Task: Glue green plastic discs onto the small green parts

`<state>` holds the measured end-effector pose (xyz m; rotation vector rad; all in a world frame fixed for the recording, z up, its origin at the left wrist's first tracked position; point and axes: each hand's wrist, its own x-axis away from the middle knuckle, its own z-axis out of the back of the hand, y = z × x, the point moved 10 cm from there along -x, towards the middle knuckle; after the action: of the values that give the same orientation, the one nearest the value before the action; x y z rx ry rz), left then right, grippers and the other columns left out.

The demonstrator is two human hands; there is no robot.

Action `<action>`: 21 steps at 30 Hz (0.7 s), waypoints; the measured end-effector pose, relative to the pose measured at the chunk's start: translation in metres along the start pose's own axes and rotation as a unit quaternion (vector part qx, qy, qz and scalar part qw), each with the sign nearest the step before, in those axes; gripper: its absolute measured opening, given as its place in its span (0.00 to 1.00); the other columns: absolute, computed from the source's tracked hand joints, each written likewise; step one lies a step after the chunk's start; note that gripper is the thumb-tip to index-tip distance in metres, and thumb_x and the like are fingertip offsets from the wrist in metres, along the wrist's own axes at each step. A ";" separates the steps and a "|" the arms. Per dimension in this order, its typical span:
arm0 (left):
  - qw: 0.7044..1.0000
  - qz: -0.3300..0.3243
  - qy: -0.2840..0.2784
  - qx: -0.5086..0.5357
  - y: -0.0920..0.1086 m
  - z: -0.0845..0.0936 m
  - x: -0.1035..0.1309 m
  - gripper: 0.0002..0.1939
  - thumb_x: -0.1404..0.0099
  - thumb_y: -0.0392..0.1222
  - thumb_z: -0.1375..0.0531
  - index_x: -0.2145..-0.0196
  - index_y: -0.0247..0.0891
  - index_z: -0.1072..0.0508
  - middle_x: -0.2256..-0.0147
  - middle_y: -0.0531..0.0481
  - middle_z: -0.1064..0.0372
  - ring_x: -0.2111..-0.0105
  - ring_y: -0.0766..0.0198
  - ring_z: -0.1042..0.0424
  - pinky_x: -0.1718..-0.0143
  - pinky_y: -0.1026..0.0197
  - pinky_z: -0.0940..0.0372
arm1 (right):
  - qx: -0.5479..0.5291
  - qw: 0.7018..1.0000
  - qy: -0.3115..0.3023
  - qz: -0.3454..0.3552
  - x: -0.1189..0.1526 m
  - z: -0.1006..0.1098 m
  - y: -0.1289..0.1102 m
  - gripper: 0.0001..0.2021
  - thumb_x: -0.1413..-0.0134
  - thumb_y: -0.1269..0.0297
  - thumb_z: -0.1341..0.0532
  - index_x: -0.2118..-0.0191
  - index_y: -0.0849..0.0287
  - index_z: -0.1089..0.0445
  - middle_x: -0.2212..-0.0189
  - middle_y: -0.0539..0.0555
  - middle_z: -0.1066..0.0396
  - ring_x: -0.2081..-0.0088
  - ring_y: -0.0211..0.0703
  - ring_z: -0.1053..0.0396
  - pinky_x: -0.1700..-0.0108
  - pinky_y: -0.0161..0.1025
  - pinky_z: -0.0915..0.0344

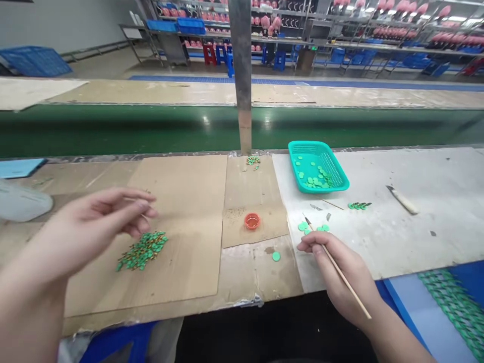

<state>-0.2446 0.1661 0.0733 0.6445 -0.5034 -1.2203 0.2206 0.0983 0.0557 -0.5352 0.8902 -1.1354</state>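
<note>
My right hand (340,277) holds a thin wooden brush (346,282) with a dark tip, pointing up and left over several green discs (303,226) on white paper. My left hand (117,214) hovers above the cardboard (189,227), its fingers pinched together; whatever they hold is too small to name. Just below those fingers lies a pile of small green and gold pieces (141,250). Between the hands stand a small red cup (252,221) and, nearer me, a single green disc (276,256). A teal basket (340,174) with green discs sits behind my right hand.
Right of the basket lie a row of joined green pieces (359,205), a thin stick (333,204) and a knife (403,199). A metal post (242,75) rises at the table's back edge, before a green belt (151,126). A whitish container (22,201) stands at far left.
</note>
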 end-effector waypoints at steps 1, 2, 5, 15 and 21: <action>0.994 0.015 -0.065 0.090 0.003 -0.028 0.018 0.27 0.27 0.64 0.35 0.49 0.36 0.20 0.65 0.59 0.17 0.68 0.72 0.24 0.59 0.62 0.28 | -0.003 1.000 -0.003 -0.007 -0.001 -0.001 0.001 0.11 0.18 0.66 0.44 0.47 0.48 0.23 0.59 0.51 0.14 0.57 0.47 0.13 0.53 0.42 0.18; 0.981 0.033 -0.113 0.153 0.007 -0.054 0.037 0.25 0.32 0.64 0.30 0.53 0.39 0.20 0.68 0.58 0.19 0.72 0.72 0.26 0.65 0.65 0.29 | -0.004 1.000 -0.006 -0.010 -0.003 -0.002 0.002 0.11 0.18 0.66 0.43 0.47 0.49 0.23 0.59 0.52 0.14 0.57 0.47 0.13 0.52 0.43 0.19; 0.936 0.109 -0.182 0.279 0.015 -0.117 0.087 0.30 0.41 0.70 0.23 0.60 0.42 0.21 0.74 0.55 0.24 0.81 0.69 0.32 0.78 0.67 0.37 | 0.000 1.000 -0.016 0.004 -0.006 -0.004 -0.004 0.10 0.19 0.67 0.42 0.49 0.50 0.22 0.57 0.53 0.15 0.56 0.47 0.15 0.51 0.43 0.19; 0.846 0.119 -0.277 0.440 0.079 -0.196 0.169 0.32 0.25 0.74 0.32 0.41 0.48 0.34 0.79 0.61 0.30 0.86 0.71 0.41 0.80 0.71 0.44 | -0.182 0.978 -0.104 0.011 0.004 -0.053 -0.047 0.08 0.32 0.72 0.29 0.51 0.54 0.19 0.63 0.50 0.17 0.64 0.41 0.19 0.59 0.36 0.22; 0.820 0.095 -0.291 0.484 0.099 -0.204 0.169 0.26 0.22 0.71 0.34 0.48 0.48 0.31 0.77 0.60 0.28 0.84 0.72 0.38 0.80 0.73 0.42 | -0.190 0.975 -0.108 -0.030 0.001 -0.060 -0.048 0.08 0.31 0.71 0.31 0.65 0.55 0.20 0.72 0.48 0.21 0.70 0.38 0.25 0.62 0.37 0.29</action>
<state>0.0065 0.0606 -0.0026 1.0291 -1.7323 -0.8900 0.1455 0.0839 0.0580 -0.9873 0.9086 -0.9408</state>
